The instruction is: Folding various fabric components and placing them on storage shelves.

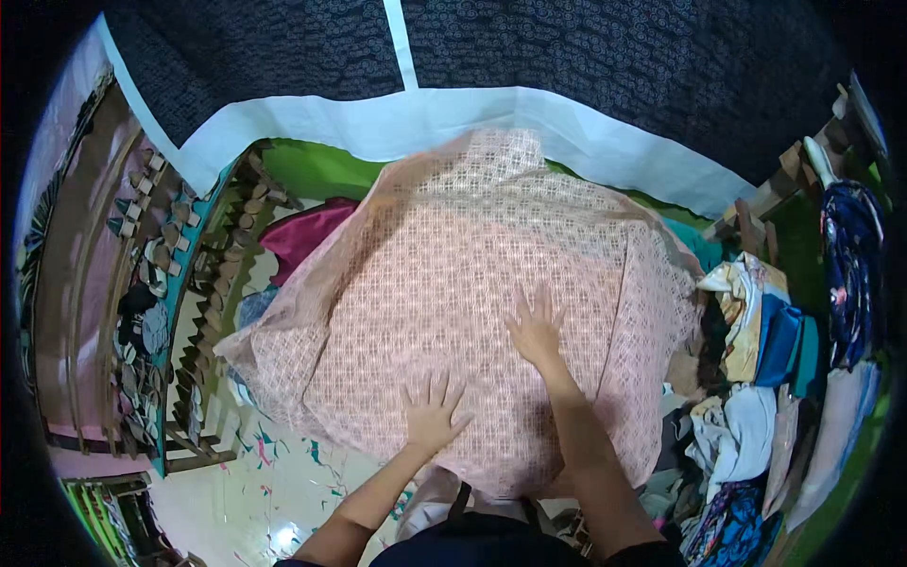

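Observation:
A large pale pink lace-patterned cloth (453, 265) is spread in front of me, its edges draping down on all sides. My left hand (434, 421) lies flat on its near part, fingers spread. Farther forward and to the right, my right hand (536, 334) rests on the same cloth, palm down with fingers apart. Neither hand holds anything. Whatever lies beneath the cloth is hidden by it.
Dark patterned curtains (567, 57) with pale blue borders hang at the far side. Wooden racks (217, 255) stand left, beside a maroon cloth (304, 236). Piled clothes (737, 435) lie right. Colourful scraps (269, 454) litter the shiny floor (236, 501).

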A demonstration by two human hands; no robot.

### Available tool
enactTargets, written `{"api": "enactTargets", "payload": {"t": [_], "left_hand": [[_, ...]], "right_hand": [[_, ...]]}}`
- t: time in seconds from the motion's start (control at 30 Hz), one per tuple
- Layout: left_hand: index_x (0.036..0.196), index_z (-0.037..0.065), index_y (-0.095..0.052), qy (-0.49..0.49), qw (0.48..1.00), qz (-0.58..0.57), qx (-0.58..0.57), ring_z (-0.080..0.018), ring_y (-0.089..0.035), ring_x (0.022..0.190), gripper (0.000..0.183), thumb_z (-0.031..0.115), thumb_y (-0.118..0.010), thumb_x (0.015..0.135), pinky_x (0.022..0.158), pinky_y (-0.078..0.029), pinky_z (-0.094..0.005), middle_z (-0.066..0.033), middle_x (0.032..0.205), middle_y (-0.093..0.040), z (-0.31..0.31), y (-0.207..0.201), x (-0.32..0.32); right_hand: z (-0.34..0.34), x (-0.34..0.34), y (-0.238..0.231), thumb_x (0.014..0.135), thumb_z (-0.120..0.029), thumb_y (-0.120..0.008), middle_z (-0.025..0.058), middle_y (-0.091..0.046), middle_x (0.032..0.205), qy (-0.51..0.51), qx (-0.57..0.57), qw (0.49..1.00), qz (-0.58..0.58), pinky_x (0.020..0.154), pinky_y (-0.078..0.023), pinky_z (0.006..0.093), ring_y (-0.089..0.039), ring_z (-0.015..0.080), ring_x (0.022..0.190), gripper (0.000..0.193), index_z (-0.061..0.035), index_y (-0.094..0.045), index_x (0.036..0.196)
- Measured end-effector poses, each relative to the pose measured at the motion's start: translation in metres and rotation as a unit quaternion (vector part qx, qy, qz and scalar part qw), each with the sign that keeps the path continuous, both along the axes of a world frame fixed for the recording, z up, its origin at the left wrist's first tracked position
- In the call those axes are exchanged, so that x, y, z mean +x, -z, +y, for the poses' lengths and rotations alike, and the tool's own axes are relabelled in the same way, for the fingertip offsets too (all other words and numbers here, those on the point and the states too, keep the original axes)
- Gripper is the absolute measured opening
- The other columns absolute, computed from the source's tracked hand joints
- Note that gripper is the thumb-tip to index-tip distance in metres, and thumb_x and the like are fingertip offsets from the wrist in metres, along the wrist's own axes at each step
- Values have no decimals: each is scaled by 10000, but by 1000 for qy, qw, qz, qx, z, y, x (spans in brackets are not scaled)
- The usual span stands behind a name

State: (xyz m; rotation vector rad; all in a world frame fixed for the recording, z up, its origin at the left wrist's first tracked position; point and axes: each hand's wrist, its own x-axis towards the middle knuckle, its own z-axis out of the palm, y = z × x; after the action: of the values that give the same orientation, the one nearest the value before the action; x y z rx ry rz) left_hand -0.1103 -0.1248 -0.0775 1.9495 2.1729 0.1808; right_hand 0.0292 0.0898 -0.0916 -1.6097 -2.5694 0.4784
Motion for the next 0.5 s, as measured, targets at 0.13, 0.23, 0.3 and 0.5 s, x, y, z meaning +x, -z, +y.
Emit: {"api": "enactTargets", "payload": {"t": [0.13,0.23,0.3,0.5], "left_hand": [[1306,244,-384,10,999,7,30,-332,-210,1288,633,588,-437,777,948,-71,-678,-86,1403,-262,7,10,-7],[1309,238,-381,7,999,2,40,-330,-211,1290,636,588,-431,780,950,-65,-677,-87,1407,-255,0,9,-17],[1315,226,-374,10,999,-8,50,-321,-207,1297,662,599,-429,772,952,-44,-674,-101,1413,-245,-2,12,-22],[1340,227,-328,70,987,-143,-14,-284,-134,1331,703,636,-381,771,1003,-2,-613,-91,1440,-173,-3,7,-37]], "right_hand": [[-94,18,-13,840,-401,-466,232,-92,1419,12,12,998,61,1004,-7,607,-61,378,1320,659,-87,-227,1367],[-187,32,-40,798,-450,-503,240,-103,1415,-15,-32,996,83,1001,-27,608,-106,384,1311,720,-58,-260,1352],[-233,46,-51,722,-497,-576,242,-138,1407,-61,-55,994,75,994,-61,610,-145,394,1298,784,-91,-311,1338],[-279,147,-37,555,-369,-732,209,-286,1354,-26,14,995,-93,1002,-196,530,-253,384,1251,812,-247,-406,1289]]}}
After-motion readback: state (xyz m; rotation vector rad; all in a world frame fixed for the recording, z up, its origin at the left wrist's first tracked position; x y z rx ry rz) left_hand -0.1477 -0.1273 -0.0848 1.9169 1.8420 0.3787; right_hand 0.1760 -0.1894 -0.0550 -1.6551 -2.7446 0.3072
